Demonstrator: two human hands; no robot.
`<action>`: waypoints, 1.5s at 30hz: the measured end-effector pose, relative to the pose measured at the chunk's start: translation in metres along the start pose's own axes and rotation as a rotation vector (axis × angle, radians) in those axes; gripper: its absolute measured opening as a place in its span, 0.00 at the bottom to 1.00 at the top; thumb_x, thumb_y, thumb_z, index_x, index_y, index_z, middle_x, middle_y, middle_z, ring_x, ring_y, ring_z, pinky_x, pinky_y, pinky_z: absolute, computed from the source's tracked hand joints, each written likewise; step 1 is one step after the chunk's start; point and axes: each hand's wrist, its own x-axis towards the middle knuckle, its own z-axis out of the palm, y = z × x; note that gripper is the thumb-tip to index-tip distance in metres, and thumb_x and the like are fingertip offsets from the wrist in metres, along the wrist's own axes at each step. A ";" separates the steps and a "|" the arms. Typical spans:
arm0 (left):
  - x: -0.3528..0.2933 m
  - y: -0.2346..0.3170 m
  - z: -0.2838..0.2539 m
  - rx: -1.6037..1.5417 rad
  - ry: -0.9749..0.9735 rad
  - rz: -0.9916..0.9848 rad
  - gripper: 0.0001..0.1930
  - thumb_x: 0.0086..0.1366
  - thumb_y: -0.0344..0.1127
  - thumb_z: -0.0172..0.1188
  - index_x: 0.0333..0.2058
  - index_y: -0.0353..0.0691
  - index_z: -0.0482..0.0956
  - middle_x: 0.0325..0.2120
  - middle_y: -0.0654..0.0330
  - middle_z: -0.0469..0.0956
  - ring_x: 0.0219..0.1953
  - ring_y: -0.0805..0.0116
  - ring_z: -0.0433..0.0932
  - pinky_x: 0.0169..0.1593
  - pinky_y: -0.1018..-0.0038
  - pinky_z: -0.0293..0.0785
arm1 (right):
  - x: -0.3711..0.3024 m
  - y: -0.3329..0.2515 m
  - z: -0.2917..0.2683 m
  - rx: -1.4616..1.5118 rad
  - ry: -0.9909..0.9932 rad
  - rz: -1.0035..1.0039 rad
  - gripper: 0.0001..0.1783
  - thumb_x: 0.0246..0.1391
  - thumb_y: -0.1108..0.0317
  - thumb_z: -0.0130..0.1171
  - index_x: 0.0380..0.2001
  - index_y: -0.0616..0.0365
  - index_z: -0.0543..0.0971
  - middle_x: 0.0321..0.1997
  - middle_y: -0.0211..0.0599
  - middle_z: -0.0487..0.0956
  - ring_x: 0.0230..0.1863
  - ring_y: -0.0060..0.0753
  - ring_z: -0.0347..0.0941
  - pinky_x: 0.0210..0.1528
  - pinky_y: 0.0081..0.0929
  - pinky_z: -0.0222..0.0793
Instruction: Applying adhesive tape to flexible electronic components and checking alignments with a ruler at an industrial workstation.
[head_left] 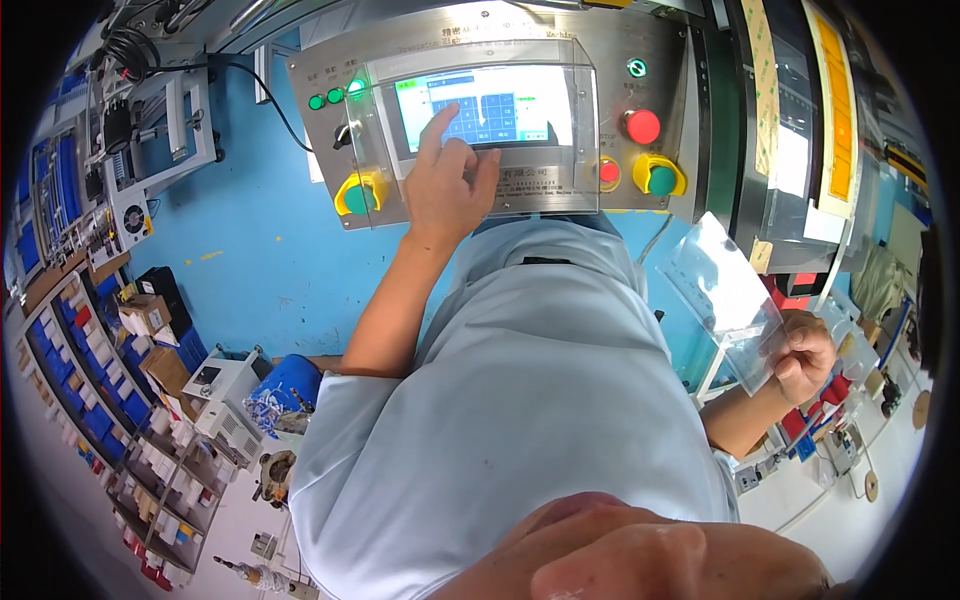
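Observation:
My left hand (450, 185) is at a lit touchscreen (548, 112) on a metal control panel (640, 50). Its index finger points at a blue on-screen keypad (500, 115), the tip over the keys. The thumb stands apart, the other fingers curl in, and nothing is held. A clear plastic guard (590, 185) frames the screen; whether it lies between finger and screen I cannot tell. Low on the right, my right hand (805, 355) grips the lower corner of a clear plastic sheet (715, 275) with bent fingers. The sheet slants up toward the panel and catches glare.
Red push button (642, 126) and green button with yellow guard (660, 180) sit right of the screen; another green button (358, 198) is at its left. Machine frame (790, 160) rises at right. Parts shelves (90, 390) and a blue bin (290, 385) stand at left.

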 end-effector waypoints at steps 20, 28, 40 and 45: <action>-0.020 -0.005 0.002 0.013 0.005 0.057 0.17 0.53 0.32 0.68 0.17 0.41 0.66 0.51 0.46 0.73 0.30 0.65 0.78 0.27 0.73 0.71 | 0.000 -0.002 0.003 -0.056 0.013 -0.023 0.19 0.52 0.62 0.66 0.41 0.66 0.75 0.14 0.28 0.70 0.14 0.21 0.64 0.17 0.20 0.57; -0.025 0.006 0.014 -0.085 -0.040 0.146 0.16 0.52 0.33 0.69 0.18 0.42 0.66 0.50 0.49 0.75 0.30 0.63 0.79 0.25 0.74 0.72 | -0.001 -0.005 0.004 -0.041 0.018 -0.013 0.19 0.52 0.63 0.66 0.41 0.66 0.75 0.15 0.28 0.70 0.14 0.22 0.63 0.17 0.21 0.57; 0.007 0.017 0.030 0.088 0.038 0.307 0.15 0.50 0.37 0.68 0.17 0.45 0.67 0.53 0.53 0.74 0.48 0.50 0.71 0.48 0.63 0.63 | -0.003 -0.006 0.004 -0.028 0.019 -0.014 0.20 0.52 0.62 0.67 0.41 0.66 0.76 0.15 0.28 0.70 0.14 0.21 0.62 0.18 0.20 0.56; 0.026 0.024 0.041 0.147 0.033 0.295 0.15 0.49 0.40 0.68 0.17 0.44 0.69 0.53 0.54 0.74 0.53 0.46 0.66 0.53 0.56 0.57 | -0.006 -0.009 0.009 -0.037 0.051 -0.021 0.20 0.52 0.62 0.67 0.41 0.67 0.76 0.15 0.29 0.71 0.14 0.22 0.63 0.17 0.20 0.56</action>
